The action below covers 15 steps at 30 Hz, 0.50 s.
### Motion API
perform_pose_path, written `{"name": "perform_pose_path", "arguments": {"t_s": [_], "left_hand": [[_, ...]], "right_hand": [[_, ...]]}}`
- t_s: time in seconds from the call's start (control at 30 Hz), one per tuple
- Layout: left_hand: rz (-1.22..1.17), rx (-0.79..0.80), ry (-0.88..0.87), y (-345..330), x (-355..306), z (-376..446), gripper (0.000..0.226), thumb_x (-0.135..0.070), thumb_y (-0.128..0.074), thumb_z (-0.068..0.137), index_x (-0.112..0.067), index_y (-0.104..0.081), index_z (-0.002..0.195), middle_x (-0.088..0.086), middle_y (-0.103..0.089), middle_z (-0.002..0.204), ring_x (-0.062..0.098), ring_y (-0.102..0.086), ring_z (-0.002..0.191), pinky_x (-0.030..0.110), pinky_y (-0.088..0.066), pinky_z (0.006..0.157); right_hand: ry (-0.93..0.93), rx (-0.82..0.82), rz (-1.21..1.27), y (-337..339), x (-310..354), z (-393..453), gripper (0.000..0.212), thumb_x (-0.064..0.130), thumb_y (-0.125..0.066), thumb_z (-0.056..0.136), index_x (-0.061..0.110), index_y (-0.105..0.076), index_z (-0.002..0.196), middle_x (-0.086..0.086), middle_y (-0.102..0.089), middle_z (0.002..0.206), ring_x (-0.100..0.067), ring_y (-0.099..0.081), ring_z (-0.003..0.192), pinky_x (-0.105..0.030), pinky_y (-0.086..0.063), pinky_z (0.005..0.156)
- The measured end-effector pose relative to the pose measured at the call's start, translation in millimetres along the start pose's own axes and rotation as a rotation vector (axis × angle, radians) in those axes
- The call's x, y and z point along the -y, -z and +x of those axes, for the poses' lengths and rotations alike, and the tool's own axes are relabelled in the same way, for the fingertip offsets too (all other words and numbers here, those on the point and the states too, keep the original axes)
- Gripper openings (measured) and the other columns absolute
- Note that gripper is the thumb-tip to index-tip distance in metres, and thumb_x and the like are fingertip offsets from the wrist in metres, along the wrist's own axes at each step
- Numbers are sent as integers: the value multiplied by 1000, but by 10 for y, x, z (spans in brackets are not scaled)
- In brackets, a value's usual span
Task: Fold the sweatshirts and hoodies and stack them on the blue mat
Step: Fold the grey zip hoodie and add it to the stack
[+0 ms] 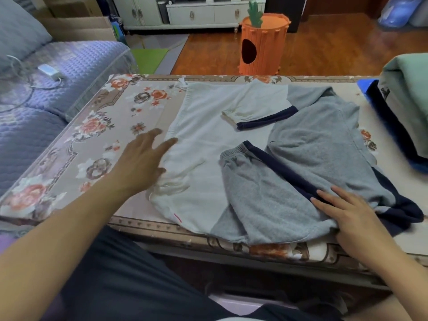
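Observation:
A sweatshirt (208, 158) in white, grey and navy lies spread on the floral table (97, 140), both sleeves folded in over its body. My left hand (141, 163) hovers with straight fingers at the white left edge of the garment. Flat on the grey fabric near the navy stripe, at the front right, rests my right hand (352, 218). At the far right a blue mat (362, 86) carries a stack of folded garments (407, 100), a pale green one on top and a navy one beneath.
A purple quilted sofa (46, 93) with a white charger and cable borders the table's left. Beyond the table stand an orange carrot-shaped bin (264, 45) on the wooden floor and a white cabinet. My lap sits against the table's front edge.

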<state>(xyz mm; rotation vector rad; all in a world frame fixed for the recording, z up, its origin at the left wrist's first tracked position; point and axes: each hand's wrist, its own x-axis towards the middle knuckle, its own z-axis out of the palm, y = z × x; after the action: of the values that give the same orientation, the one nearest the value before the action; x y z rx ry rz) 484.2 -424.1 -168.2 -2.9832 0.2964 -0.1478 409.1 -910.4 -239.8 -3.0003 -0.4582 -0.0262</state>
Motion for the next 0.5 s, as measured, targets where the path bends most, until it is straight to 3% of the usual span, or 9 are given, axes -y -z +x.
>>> {"name": "perform_pose_path", "arguments": {"t_s": [0.1, 0.13, 0.17, 0.23, 0.3, 0.37, 0.43, 0.5], "left_hand": [[-318, -142, 123, 26, 137, -152, 29, -10, -67, 91, -21, -65, 118, 5, -59, 123, 29, -59, 109, 45, -54, 87], [-332, -113, 91, 23, 192, -256, 25, -6, -63, 92, -21, -67, 112, 1, -63, 116, 25, -63, 101, 40, -56, 83], [-329, -64, 6, 17, 242, -381, 31, -1, -61, 90, -23, -69, 111, -3, -65, 116, 21, -64, 100, 36, -56, 84], [-309, 71, -234, -44, 332, -610, 58, 5, -58, 79, -29, -65, 125, -12, -59, 134, 15, -60, 117, 34, -53, 96], [-178, 224, -390, -152, 356, -732, 85, -1, -56, 70, -33, -46, 148, -21, -37, 153, 4, -40, 138, 29, -36, 115], [-61, 252, -487, -238, 296, -728, 92, -8, -62, 70, -31, -36, 155, -21, -26, 156, 2, -29, 143, 26, -22, 120], [-51, 161, -522, -286, 200, -653, 83, -9, -75, 68, -24, -50, 147, -14, -43, 149, 11, -48, 133, 31, -35, 113], [-67, 96, -511, -321, 136, -569, 67, -5, -83, 65, -21, -67, 128, -5, -67, 127, 20, -66, 110, 36, -54, 97]], "right_hand": [[8, 1, 8, -22, -17, -4, 89, -14, -73, 47, 20, -67, 129, -5, -60, 139, -37, -49, 133, -63, -40, 104], [4, 5, 13, -25, -23, -3, 89, -14, -74, 47, 19, -66, 130, -5, -59, 139, -37, -48, 133, -64, -40, 104], [5, 3, 12, -34, -30, -1, 89, -13, -75, 47, 19, -67, 129, -5, -59, 139, -37, -48, 133, -64, -40, 103], [21, 1, -10, -45, -40, 1, 91, -11, -78, 43, 18, -67, 129, -7, -61, 137, -39, -50, 131, -65, -42, 100], [42, 12, -58, -47, -46, 7, 97, -9, -78, 40, 19, -64, 131, -7, -61, 137, -40, -51, 130, -66, -45, 97], [55, 31, -95, -27, -42, 14, 103, -7, -78, 37, 20, -61, 136, -6, -60, 138, -40, -52, 129, -65, -46, 96], [81, 37, -99, -3, -49, 14, 102, -8, -79, 37, 22, -63, 133, -6, -61, 136, -41, -54, 127, -63, -49, 93], [87, -9, -53, 15, -62, 0, 93, -16, -74, 43, 23, -68, 127, -6, -64, 133, -40, -56, 126, -60, -52, 91]]}}
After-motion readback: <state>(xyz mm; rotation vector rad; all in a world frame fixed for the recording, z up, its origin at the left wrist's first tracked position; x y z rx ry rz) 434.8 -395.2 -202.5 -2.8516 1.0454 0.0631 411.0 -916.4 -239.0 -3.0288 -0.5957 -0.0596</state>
